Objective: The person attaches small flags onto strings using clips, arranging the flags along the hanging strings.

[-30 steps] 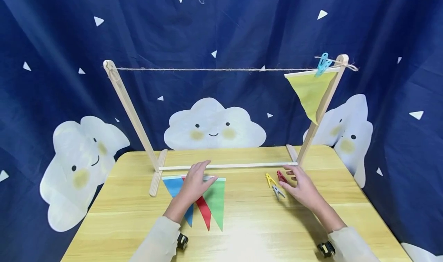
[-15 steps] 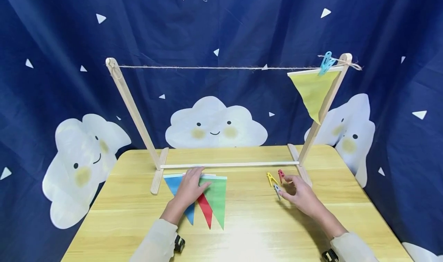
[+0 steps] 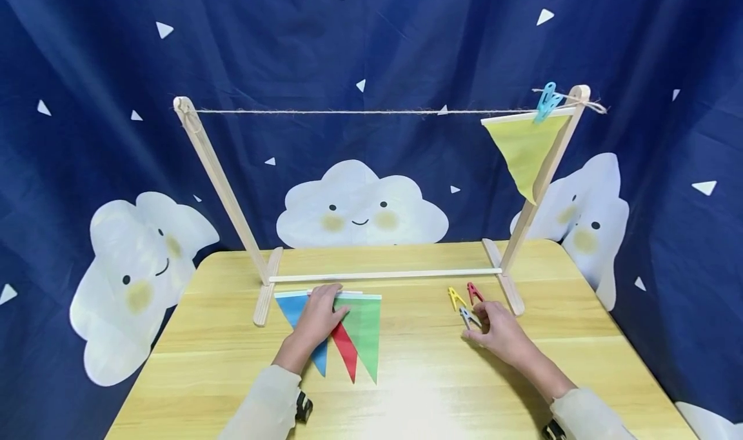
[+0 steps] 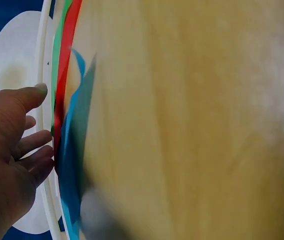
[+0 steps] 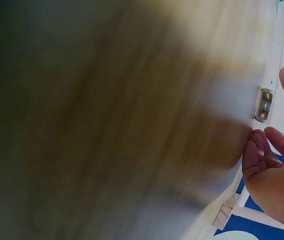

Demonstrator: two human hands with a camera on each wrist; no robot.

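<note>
Clothespin (image 3: 464, 313), grey A-shaped plastic, right of centre, ungripped, inside parted right hand (image 3: 502, 333), perhaps for clearance; lower centre-left, relaxed left hand (image 3: 316, 317) over blue, red, green triangular cloth flags (image 3: 346, 351), likely for steadying!

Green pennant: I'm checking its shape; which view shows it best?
The head view, where the green pennant shows broadly, tip included. Left wrist shows only a thin strip; right wrist, at most a tiny trace.
</note>
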